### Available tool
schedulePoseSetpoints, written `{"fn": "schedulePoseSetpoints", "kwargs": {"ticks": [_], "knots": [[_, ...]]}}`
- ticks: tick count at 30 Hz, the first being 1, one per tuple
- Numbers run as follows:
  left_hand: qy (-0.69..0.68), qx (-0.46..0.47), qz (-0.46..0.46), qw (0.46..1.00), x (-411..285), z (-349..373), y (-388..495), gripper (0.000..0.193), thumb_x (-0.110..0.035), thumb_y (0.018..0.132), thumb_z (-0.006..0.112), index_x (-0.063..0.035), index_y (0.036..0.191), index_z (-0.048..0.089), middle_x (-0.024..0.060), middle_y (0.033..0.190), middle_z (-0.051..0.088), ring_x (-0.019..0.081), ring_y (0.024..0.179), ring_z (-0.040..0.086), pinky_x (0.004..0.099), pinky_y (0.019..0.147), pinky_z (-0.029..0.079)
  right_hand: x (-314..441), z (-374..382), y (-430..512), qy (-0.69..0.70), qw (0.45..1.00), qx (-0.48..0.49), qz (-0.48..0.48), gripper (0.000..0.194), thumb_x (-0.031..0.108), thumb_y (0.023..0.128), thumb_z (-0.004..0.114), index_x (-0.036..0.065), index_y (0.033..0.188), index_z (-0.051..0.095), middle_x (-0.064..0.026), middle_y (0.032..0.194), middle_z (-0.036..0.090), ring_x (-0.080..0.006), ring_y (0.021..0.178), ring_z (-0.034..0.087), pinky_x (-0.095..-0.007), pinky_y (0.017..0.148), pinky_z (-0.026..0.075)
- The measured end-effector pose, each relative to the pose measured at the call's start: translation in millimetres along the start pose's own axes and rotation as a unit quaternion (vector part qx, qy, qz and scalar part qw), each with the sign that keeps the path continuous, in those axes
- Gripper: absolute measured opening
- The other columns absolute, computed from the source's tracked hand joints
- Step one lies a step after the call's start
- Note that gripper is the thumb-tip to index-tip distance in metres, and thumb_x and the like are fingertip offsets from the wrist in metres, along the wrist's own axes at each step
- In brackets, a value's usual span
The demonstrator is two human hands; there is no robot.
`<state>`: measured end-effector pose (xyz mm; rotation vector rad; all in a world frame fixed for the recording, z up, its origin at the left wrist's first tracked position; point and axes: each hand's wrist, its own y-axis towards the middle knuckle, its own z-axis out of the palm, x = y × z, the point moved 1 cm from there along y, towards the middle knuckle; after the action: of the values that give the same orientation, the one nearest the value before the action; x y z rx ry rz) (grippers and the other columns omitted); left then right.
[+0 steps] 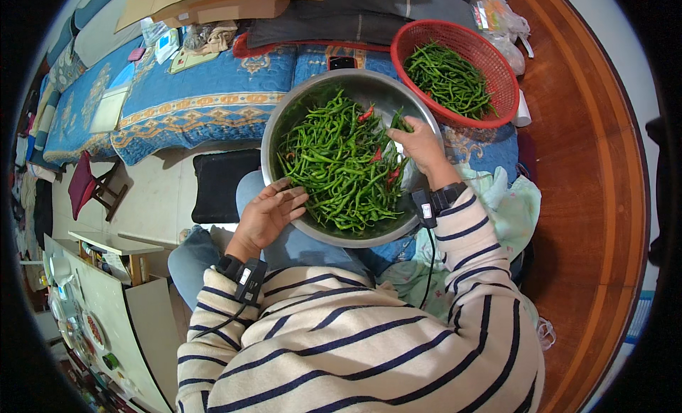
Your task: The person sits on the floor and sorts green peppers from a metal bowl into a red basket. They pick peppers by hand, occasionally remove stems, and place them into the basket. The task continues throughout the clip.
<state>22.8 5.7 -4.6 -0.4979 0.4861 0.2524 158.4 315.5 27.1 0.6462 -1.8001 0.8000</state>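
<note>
A wide stainless steel basin (269, 146) rests by my lap, holding a heap of long green chili peppers (341, 162) with a few red ones (376, 155) among them. My left hand (274, 206) is at the near left rim, fingers slightly apart and bent over the edge of the heap, with nothing seen in it. Inside the right side of the basin, my right hand (421, 144) has a few green peppers (399, 120) between thumb and fingers. Bare metal shows around that hand.
A red plastic basket (501, 88) with more green peppers stands beyond the basin, at the right. Behind the basin lies a phone (342, 63) on the blue patterned sofa cover (213, 88). A folding stool (93, 186) and a cabinet (106, 306) are at left.
</note>
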Motion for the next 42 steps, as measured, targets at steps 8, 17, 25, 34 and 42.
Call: {"fn": "schedulePoseSetpoints", "kwargs": {"ticks": [8, 17, 25, 34, 42], "knots": [[0.018, 0.002, 0.005, 1.0, -1, 0, -1, 0.041, -0.011, 0.092, 0.046, -0.0005, 0.128, 0.033, 0.0233, 0.126, 0.045, 0.0318, 0.113, 0.051, 0.041, 0.092, 0.046, 57, -2, -19, 0.099, 0.98, -0.028, -0.17, 0.016, 0.012, 0.086, 0.059, 0.001, 0.097, 0.054, -0.0054, 0.077, 0.062, -0.0037, 0.047, 0.039, -0.0185, 0.043, 0.033], [0.041, -0.034, 0.002, 0.999, -3, 7, -2, 0.043, -0.011, 0.091, 0.048, 0.002, 0.128, 0.033, 0.0233, 0.124, 0.047, 0.0316, 0.113, 0.051, 0.0396, 0.09, 0.047, 55, 21, -26, 0.241, 0.97, -0.008, -0.003, 0.014, 0.018, 0.092, 0.048, 0.007, 0.099, 0.051, -0.0054, 0.079, 0.058, -0.0063, 0.054, 0.045, -0.0197, 0.046, 0.036], [0.06, -0.012, -0.056, 0.997, 1, 15, -1, 0.041, -0.012, 0.088, 0.054, 0.0013, 0.125, 0.04, 0.0203, 0.116, 0.053, 0.0304, 0.105, 0.056, 0.0385, 0.086, 0.049, 25, 63, -39, 0.235, 0.969, 0.058, 0.055, 0.017, 0.022, 0.087, 0.057, 0.006, 0.093, 0.054, 0.0002, 0.067, 0.053, -0.0069, 0.05, 0.044, -0.0207, 0.043, 0.035], [0.037, -0.025, -0.051, 0.998, -2, 9, -2, 0.037, -0.009, 0.09, 0.048, 0.001, 0.125, 0.039, 0.0213, 0.115, 0.052, 0.0298, 0.102, 0.057, 0.0391, 0.086, 0.049, -13, 35, -29, -0.173, 0.98, -0.051, -0.087, 0.023, 0.019, 0.076, 0.065, 0.0, 0.089, 0.063, -0.0105, 0.069, 0.062, -0.0203, 0.061, 0.057, -0.0335, 0.061, 0.045], [0.032, -0.021, -0.044, 0.998, -1, 4, -5, 0.036, -0.01, 0.091, 0.046, 0.0011, 0.125, 0.039, 0.0207, 0.114, 0.054, 0.0297, 0.102, 0.058, 0.0396, 0.086, 0.049, -7, 33, -15, -0.206, 0.976, -0.059, -0.041, 0.04, 0.028, 0.074, 0.063, 0.001, 0.104, 0.062, -0.0206, 0.088, 0.065, -0.0295, 0.079, 0.063, -0.0371, 0.075, 0.048]]}}
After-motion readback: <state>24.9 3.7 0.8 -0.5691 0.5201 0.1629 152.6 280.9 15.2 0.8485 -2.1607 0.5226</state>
